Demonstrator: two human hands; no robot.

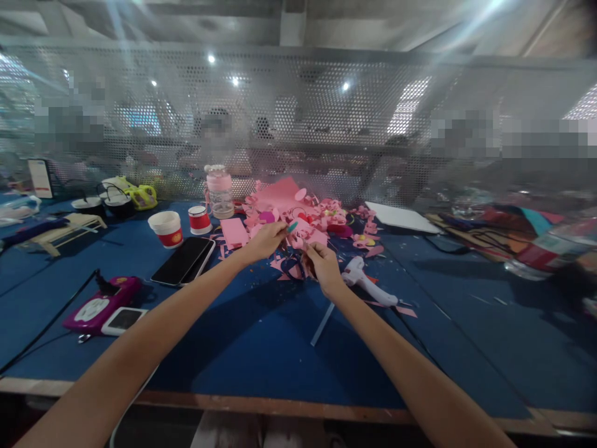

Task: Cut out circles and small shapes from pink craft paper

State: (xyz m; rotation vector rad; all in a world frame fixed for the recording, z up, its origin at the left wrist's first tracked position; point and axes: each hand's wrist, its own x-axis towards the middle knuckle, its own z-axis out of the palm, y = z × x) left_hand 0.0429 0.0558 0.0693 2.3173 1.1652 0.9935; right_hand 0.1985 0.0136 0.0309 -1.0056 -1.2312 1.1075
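Note:
My left hand (268, 241) is closed in a pinch over the table, with a small teal piece (292, 227) at its fingertips. My right hand (324, 264) pinches a small pink piece (298, 242), close beside the left fingertips; its exact shape is too small to tell. Just behind both hands lies a heap of pink paper cutouts and scraps (280, 194). A white hot glue gun (370, 286) rests on its side to the right of my right hand, and a clear glue stick (323, 325) sticks out from behind that wrist.
Left of my hands are a phone (184, 260), paper cups (166, 229), a lidded bottle (219, 193) and a purple power strip (100, 308). White sheets (401, 218) and a plastic bottle (553, 252) lie right. A perforated metal screen (317, 99) stands behind the blue table (261, 361).

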